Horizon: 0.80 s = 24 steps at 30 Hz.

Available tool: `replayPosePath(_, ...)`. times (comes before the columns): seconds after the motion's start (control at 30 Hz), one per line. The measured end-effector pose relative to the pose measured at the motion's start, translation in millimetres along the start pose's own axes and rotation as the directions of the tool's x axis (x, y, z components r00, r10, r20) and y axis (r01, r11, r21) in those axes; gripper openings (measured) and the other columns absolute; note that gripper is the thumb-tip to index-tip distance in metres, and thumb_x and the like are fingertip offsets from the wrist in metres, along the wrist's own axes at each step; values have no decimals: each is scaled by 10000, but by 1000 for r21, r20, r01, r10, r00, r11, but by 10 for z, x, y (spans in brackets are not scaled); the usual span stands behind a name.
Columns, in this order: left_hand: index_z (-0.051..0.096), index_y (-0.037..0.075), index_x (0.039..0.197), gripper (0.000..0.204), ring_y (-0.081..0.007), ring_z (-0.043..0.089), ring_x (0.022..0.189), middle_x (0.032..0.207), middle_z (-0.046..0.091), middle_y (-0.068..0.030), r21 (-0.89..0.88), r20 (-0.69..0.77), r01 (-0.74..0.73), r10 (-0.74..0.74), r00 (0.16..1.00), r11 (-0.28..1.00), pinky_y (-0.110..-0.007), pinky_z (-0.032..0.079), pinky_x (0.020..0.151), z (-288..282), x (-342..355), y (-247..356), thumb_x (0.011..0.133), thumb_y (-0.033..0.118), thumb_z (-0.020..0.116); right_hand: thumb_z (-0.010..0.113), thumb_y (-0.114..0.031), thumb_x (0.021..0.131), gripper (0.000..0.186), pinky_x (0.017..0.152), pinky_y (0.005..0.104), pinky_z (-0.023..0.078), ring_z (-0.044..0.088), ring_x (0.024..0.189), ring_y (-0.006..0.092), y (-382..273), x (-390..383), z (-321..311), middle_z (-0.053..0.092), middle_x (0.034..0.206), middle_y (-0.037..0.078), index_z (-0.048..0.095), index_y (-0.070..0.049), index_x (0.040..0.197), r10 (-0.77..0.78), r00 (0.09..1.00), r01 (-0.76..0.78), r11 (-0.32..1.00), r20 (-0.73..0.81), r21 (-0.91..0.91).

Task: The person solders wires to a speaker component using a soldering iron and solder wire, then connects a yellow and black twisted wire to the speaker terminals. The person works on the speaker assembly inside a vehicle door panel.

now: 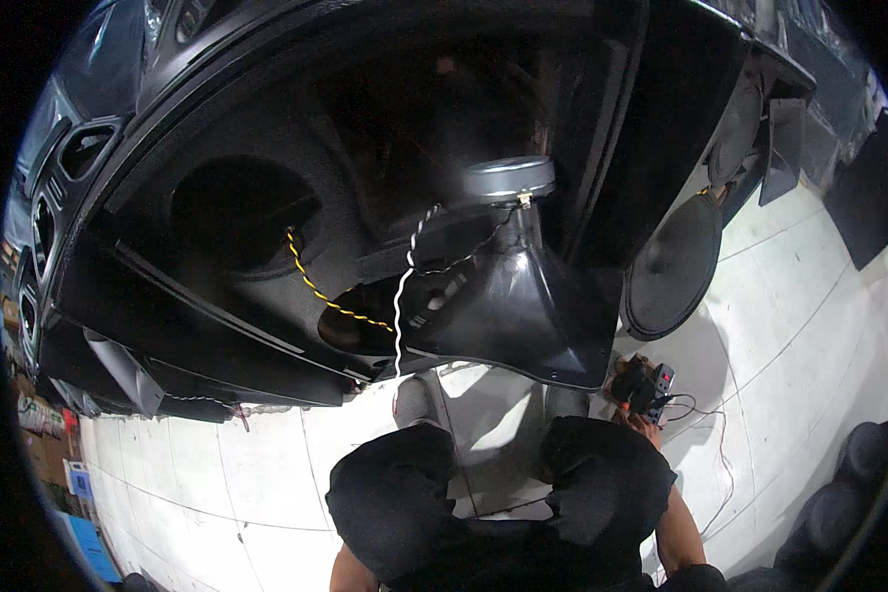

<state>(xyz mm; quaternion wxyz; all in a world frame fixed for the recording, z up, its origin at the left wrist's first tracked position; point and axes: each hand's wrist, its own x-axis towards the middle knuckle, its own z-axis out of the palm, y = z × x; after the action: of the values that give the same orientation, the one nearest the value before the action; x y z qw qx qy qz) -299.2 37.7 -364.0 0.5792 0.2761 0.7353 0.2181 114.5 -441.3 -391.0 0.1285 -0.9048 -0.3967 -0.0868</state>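
Note:
My right hand (642, 427) reaches down beside my right knee to the floor. Its bent fingers close at the near end of a power strip (664, 381) with a red light and a dark plug or device (638, 383); what they grip is too small to make out. Of my left arm only the forearm (351, 572) shows at the lower edge; that hand is out of the picture. Before my feet lies a black horn (513, 311) with a round silver driver (510, 179) on its end. A white twisted wire (399, 311) hangs near it.
A large black speaker cabinet (365, 74) fills the far side, with a yellow-black twisted wire (316, 289) from its round opening. A round speaker cone (673, 264) leans at the right. Thin cables (725, 444) cross the white tiled floor (197, 474). Dark round objects (834, 513) line the right edge.

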Motion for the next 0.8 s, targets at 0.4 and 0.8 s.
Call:
replayPosePath(0.4, 538, -38, 1307, 492, -287, 544, 1184, 1266, 580, -180, 24, -43, 26, -25, 999, 999, -453, 401, 1064, 11, 74, -162, 914, 225, 671, 831, -73, 709, 620, 952, 452, 497, 582, 1183, 329, -1525, 2240, -2558, 621, 1220, 154, 603, -45, 1286, -190, 875, 269, 956, -446, 121)
replayPosePath(0.8, 529, -66, 1330, 524, -301, 530, 1222, 1308, 565, -208, -5, -102, -268, 266, 959, 963, -456, 385, 1081, 198, 92, 312, 899, 189, 684, 640, -68, 740, 339, 985, 436, 460, 621, 1153, 287, -1776, 2669, -2355, 687, 1170, 101, 705, -12, 1068, -328, 807, 456, 874, -491, 165)
